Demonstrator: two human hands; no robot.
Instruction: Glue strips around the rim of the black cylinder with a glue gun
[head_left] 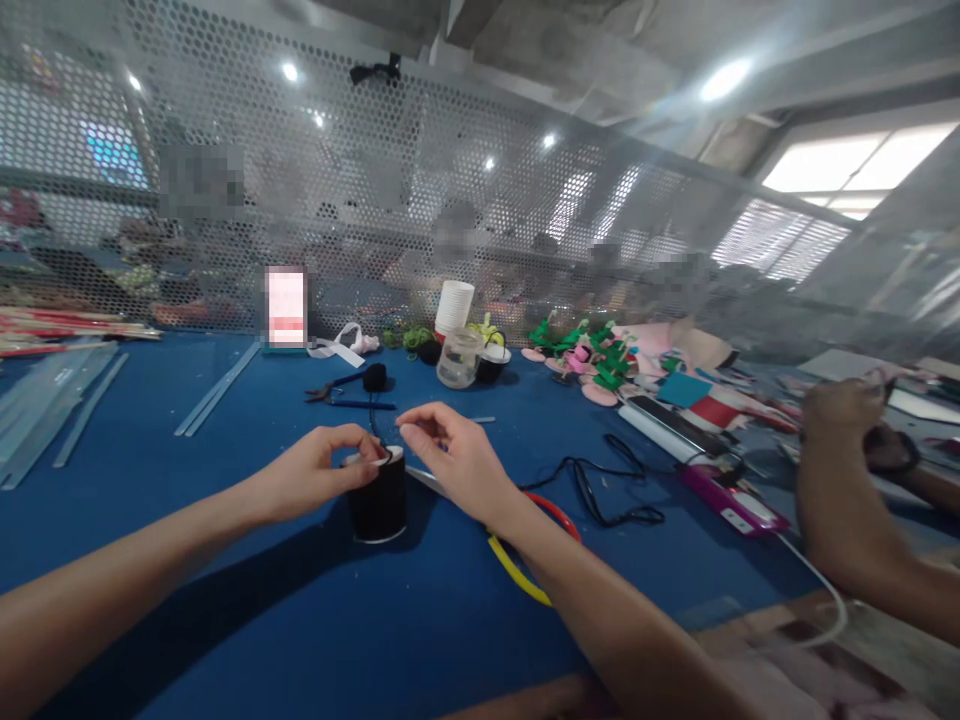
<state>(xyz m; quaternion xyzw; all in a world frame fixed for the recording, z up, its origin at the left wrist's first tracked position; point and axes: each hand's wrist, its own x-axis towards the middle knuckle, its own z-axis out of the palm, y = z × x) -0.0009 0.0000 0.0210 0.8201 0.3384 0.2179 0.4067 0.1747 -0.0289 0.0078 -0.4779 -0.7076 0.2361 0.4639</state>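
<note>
A paper cup [379, 505] wrapped in black yarn stands on the blue table, its white rim showing at the top. My left hand [330, 468] holds the cup by its rim, thumb and fingers closed over the edge. Black yarn [373, 420] runs from a small black yarn ball [375, 377] behind to the cup's top. My right hand [450, 450] is just right of the rim, thumb and forefinger pinched together; whatever lies between them is too small to make out. Scissors with red and yellow handles [517, 572] lie partly hidden under my right forearm.
Blue-handled pliers [352, 402] lie beyond the cup. Farther back are a clear plastic cup [459, 360], stacked white cups [454, 306] and a lit phone [286, 305]. Green craft pieces [611, 360], a black cable [585, 490] and a purple power strip [731, 502] lie right, near another person's arm [840, 490].
</note>
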